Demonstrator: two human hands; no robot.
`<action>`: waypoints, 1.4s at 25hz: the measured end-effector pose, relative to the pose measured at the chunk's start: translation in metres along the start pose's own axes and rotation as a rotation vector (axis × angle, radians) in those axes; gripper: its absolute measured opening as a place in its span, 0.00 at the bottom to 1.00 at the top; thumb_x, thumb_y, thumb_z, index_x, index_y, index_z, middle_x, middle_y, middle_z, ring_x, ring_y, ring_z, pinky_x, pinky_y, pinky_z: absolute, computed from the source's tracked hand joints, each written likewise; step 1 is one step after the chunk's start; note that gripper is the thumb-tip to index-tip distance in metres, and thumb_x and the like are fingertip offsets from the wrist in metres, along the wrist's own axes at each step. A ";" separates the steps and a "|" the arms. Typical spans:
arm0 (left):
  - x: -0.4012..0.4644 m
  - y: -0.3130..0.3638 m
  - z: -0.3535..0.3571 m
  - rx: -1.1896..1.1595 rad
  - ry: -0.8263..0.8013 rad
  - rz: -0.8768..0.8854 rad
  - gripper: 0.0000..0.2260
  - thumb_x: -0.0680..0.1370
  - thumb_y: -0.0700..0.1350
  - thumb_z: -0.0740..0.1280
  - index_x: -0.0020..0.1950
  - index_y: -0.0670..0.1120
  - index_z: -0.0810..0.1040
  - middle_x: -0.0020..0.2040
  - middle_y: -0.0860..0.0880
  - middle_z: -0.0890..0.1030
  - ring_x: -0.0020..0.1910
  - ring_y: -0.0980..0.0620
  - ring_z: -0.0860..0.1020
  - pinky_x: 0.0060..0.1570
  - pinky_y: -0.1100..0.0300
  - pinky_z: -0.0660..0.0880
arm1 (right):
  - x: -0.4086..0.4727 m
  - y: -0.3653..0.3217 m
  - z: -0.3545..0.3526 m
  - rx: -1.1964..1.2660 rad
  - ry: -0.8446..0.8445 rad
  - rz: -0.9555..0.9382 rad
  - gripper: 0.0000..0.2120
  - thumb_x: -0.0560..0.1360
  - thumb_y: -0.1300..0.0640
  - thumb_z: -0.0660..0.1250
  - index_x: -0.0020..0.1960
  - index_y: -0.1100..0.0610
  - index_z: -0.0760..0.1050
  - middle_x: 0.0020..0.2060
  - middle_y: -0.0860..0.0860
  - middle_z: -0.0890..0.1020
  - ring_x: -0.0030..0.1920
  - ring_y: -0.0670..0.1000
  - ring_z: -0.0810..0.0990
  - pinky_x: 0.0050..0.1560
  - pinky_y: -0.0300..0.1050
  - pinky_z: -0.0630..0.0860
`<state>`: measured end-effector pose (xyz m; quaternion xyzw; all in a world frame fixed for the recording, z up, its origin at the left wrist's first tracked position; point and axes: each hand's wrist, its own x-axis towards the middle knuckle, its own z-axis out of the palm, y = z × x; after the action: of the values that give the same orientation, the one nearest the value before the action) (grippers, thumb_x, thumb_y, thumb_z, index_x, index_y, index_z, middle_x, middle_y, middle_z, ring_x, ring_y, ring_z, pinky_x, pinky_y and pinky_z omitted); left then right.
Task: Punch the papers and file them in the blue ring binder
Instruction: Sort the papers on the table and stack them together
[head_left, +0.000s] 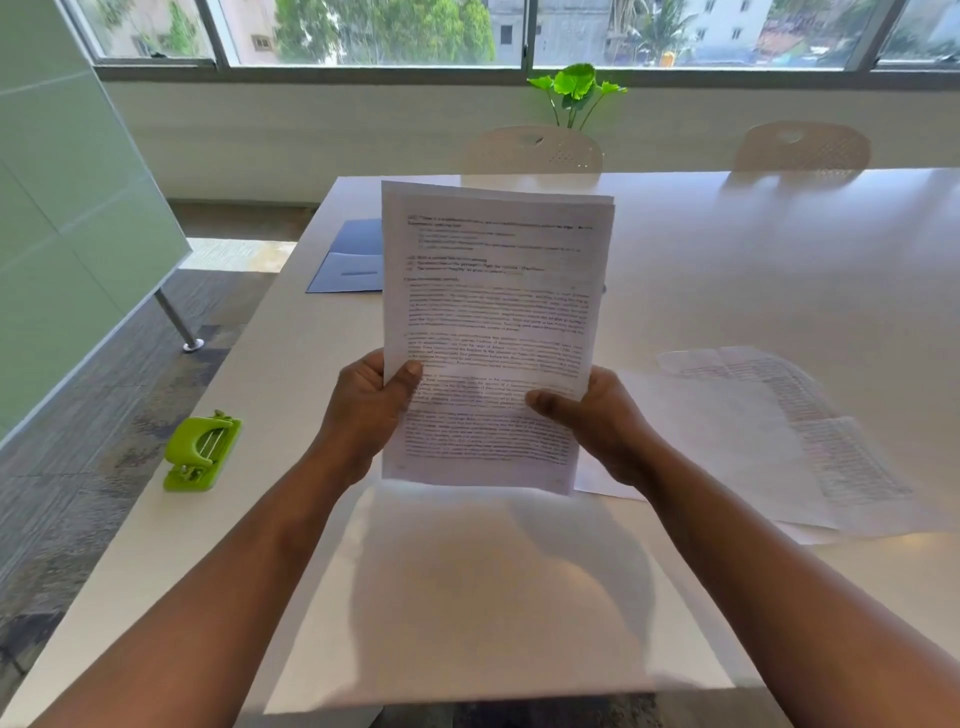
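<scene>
Both bare forearms reach forward, converging. The left hand (366, 410) and right hand (597, 421) are raised level with each other, each with its thumb laid over the front of the papers (493, 332) and fingers curled behind, pinching them upright.

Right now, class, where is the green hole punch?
The green hole punch sits near the table's left edge, left of the left hand holding the papers.
</scene>
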<state>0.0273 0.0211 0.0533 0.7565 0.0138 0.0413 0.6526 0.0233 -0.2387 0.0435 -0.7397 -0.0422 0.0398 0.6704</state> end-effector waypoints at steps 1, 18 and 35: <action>0.002 0.000 0.002 0.027 0.018 0.005 0.06 0.83 0.48 0.66 0.56 0.55 0.82 0.53 0.54 0.87 0.51 0.48 0.85 0.50 0.49 0.82 | -0.002 -0.002 -0.007 0.002 -0.034 -0.003 0.15 0.76 0.58 0.74 0.61 0.56 0.81 0.56 0.52 0.86 0.57 0.57 0.85 0.58 0.61 0.82; 0.045 -0.005 0.158 0.432 -0.359 0.064 0.12 0.84 0.45 0.64 0.66 0.46 0.79 0.66 0.46 0.80 0.66 0.47 0.77 0.64 0.56 0.71 | -0.067 0.038 -0.148 0.147 0.740 0.253 0.07 0.82 0.63 0.65 0.50 0.57 0.81 0.48 0.58 0.87 0.48 0.58 0.87 0.50 0.56 0.84; 0.099 0.005 0.210 1.009 -0.636 -0.128 0.37 0.68 0.56 0.81 0.72 0.53 0.69 0.71 0.46 0.70 0.69 0.42 0.67 0.69 0.43 0.70 | -0.084 0.056 -0.148 0.189 0.731 0.270 0.08 0.82 0.64 0.64 0.53 0.57 0.81 0.48 0.56 0.88 0.48 0.58 0.88 0.50 0.59 0.85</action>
<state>0.1427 -0.1788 0.0323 0.9458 -0.1188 -0.2380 0.1862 -0.0424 -0.3997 0.0024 -0.6389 0.3006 -0.1347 0.6952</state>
